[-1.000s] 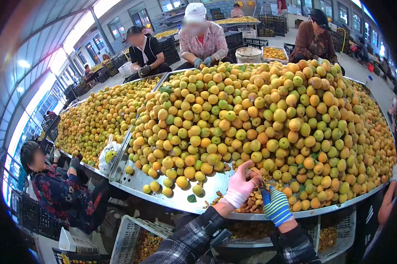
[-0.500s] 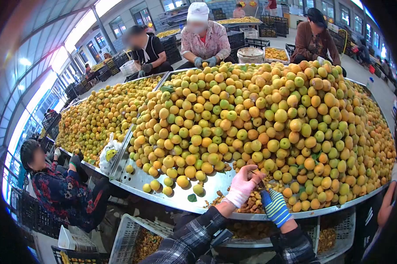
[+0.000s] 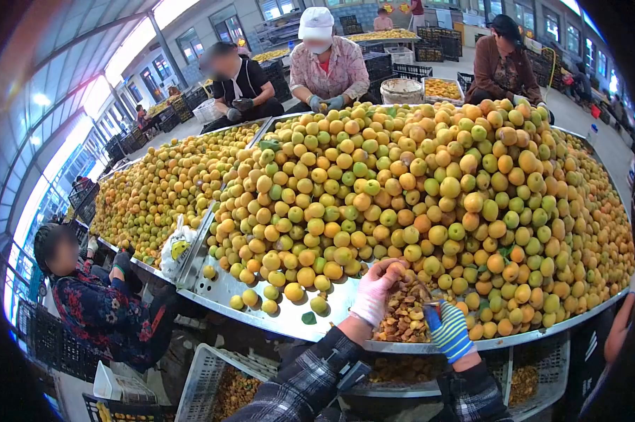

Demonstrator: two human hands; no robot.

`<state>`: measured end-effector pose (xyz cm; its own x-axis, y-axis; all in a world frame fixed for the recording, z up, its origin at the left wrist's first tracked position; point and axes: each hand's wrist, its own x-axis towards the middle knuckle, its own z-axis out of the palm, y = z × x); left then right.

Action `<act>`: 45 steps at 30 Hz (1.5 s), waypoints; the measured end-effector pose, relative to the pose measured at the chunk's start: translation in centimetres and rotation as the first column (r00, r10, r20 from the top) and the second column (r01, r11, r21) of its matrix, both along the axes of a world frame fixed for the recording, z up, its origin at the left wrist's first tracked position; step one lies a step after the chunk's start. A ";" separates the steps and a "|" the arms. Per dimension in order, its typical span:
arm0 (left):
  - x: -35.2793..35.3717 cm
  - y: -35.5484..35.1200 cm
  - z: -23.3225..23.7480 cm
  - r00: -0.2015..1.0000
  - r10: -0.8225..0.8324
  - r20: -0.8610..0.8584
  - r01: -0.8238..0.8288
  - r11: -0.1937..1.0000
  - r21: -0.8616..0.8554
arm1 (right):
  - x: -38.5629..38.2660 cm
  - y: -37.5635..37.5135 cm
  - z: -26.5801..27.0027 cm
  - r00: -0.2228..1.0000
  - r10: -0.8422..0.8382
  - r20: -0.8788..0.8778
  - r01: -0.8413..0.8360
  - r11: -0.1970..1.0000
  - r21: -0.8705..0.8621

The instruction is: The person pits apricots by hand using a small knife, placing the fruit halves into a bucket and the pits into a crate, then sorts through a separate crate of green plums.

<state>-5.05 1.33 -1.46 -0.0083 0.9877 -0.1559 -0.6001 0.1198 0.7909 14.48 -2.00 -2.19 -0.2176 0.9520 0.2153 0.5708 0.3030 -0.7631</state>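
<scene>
My left hand (image 3: 378,290), in a white and pink glove, is closed, its fingertips gripping what looks like an apricot (image 3: 400,266), mostly hidden. To its right, my right hand (image 3: 449,330), in a blue, yellow and white striped glove, is wrapped round a thin metal hand tool (image 3: 424,294). The tool's slim end reaches up towards the left fingers; its exact tip is hard to make out. Below and between both hands lies a heap of brownish-yellow apricot pieces (image 3: 405,318) on the metal table (image 3: 342,299). A large pile of yellow-green apricots (image 3: 373,186) rises just beyond.
Several workers sit round the table, one at the left (image 3: 106,302) and others across the pile. A white plastic bag (image 3: 179,246) hangs by the table divider. Crates holding fruit pieces, including a grey crate (image 3: 191,383), stand below the raised metal rim (image 3: 275,325).
My left hand has moved slightly left and up, uncovering more of the pieces. The tool now shows apart from the left palm. Across the table, a worker's gloved hands have shifted.
</scene>
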 end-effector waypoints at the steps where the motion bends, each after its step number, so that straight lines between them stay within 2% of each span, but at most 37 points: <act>1: -0.3 0.1 0.0 0.998 0.054 0.038 -0.052 0.997 -0.050 | -0.1 -0.2 1.0 0.998 -0.041 -0.055 0.037 0.997 -0.071; 2: -0.4 -0.1 0.0 0.999 0.013 0.032 -0.012 0.999 -0.041 | -0.4 -0.1 1.2 0.975 -0.081 -0.206 0.061 0.993 -0.101; 3: -0.3 -0.3 0.0 0.999 0.014 0.032 -0.012 0.999 -0.042 | -0.4 0.0 1.0 0.975 -0.081 -0.206 0.061 0.993 -0.102; 5: 0.5 -0.7 -0.4 0.982 -0.187 -0.007 0.185 0.978 -0.095 | 0.1 0.4 0.0 0.938 -0.031 -0.346 0.024 0.999 -0.025; 6: 1.4 -1.0 -0.3 0.973 -0.229 -0.023 0.226 0.970 -0.091 | 0.3 0.7 0.0 0.962 -0.039 -0.269 0.030 0.999 -0.039; 7: 2.1 -1.6 0.1 0.959 -0.244 -0.142 0.226 0.965 -0.131 | 0.1 0.8 0.2 0.962 -0.041 -0.269 0.031 0.999 -0.042; 9: 3.0 -2.2 0.0 0.924 -0.298 -0.241 0.281 0.954 -0.099 | -0.8 0.8 1.7 0.920 0.094 -0.381 -0.056 0.992 0.110; 10: 3.3 -2.1 -0.3 0.887 -0.346 -0.307 0.324 0.938 -0.123 | -0.8 0.4 2.2 0.893 0.070 -0.444 -0.104 0.993 -0.052; 13: 3.1 -2.3 0.5 0.853 -0.418 -0.313 0.371 0.907 -0.200 | -0.1 0.8 1.7 0.930 0.066 -0.363 -0.107 0.990 -0.094; 16: 3.4 -2.4 -0.5 0.889 -0.375 -0.262 0.359 0.927 -0.107 | 0.1 0.9 1.5 0.941 0.065 -0.333 -0.105 0.989 -0.104; 19: 3.5 -2.7 -1.0 0.912 -0.358 -0.201 0.344 0.934 -0.098 | -0.2 0.7 2.0 0.944 0.066 -0.324 -0.093 0.993 -0.066; 26: 4.8 -2.6 -2.2 0.935 -0.259 -0.241 0.272 0.962 0.021 | -0.2 0.9 0.9 0.941 0.066 -0.332 -0.055 0.998 0.044; 29: 5.0 -2.9 -2.1 0.925 -0.220 -0.309 0.248 0.967 0.053 | -0.5 0.7 0.8 0.937 0.049 -0.345 -0.021 0.996 0.086; 34: 5.6 -3.3 -1.5 0.941 -0.186 -0.283 0.222 0.970 0.099 | -0.3 0.9 -0.7 0.928 -0.020 -0.373 0.026 1.000 0.011; 36: 5.6 -3.4 -1.1 0.939 -0.165 -0.302 0.208 0.972 0.113 | -0.4 1.0 -1.0 0.879 -0.078 -0.471 0.058 0.997 -0.057; 37: 5.5 -3.3 -0.8 0.918 -0.152 -0.367 0.213 0.968 0.132 | -0.5 0.9 -0.8 0.879 -0.079 -0.470 0.058 0.997 -0.058; 39: 5.2 -3.1 -0.2 0.892 -0.136 -0.432 0.221 0.963 0.152 | -0.8 0.8 0.2 0.782 -0.099 -0.616 -0.023 0.982 -0.188; 41: 5.0 -3.2 0.3 0.860 -0.120 -0.496 0.231 0.958 0.169 | -0.4 1.1 0.6 0.804 -0.061 -0.592 -0.048 0.985 -0.167; 43: 4.6 -3.3 0.3 0.862 -0.138 -0.487 0.240 0.959 0.152 | -0.4 1.4 0.9 0.750 -0.100 -0.654 -0.046 0.978 -0.202; 45: 4.4 -3.2 -0.2 0.865 -0.158 -0.477 0.249 0.959 0.134 | -0.4 1.4 0.9 0.758 -0.088 -0.647 -0.045 0.981 -0.187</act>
<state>-0.62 -1.91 -1.70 0.1704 0.9854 0.0005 -0.1440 0.0244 0.9893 14.09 -0.57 -1.25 -0.0678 0.9902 0.1218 -0.0782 0.1164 -0.9901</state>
